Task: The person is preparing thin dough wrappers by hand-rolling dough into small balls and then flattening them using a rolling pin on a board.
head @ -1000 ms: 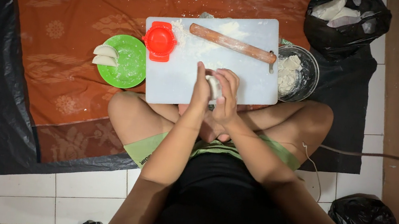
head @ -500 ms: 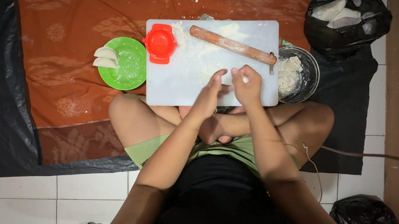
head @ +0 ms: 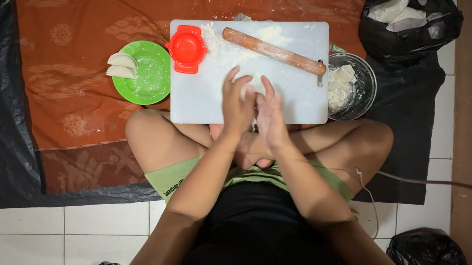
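Note:
I sit cross-legged on the floor with both hands raised together over the near edge of a white cutting board [head: 204, 97]. A small lump of white dough [head: 254, 87] is pressed between my left hand [head: 237, 101] and my right hand [head: 272, 114], mostly hidden by the palms. On the floured board lie a wooden rolling pin [head: 274, 51] and a red round dumpling press [head: 187, 48], both beyond my hands.
A green plate [head: 148, 76] left of the board holds two folded dumplings [head: 121, 65]. A metal bowl [head: 364, 84] with dough pieces sits right of the board. An orange patterned cloth [head: 83, 29] lies over black plastic sheet; black bags stand at top right and bottom right.
My hands parted half a second ago, the right one lifting toward the board, and have come back together around the dough, palm against palm.

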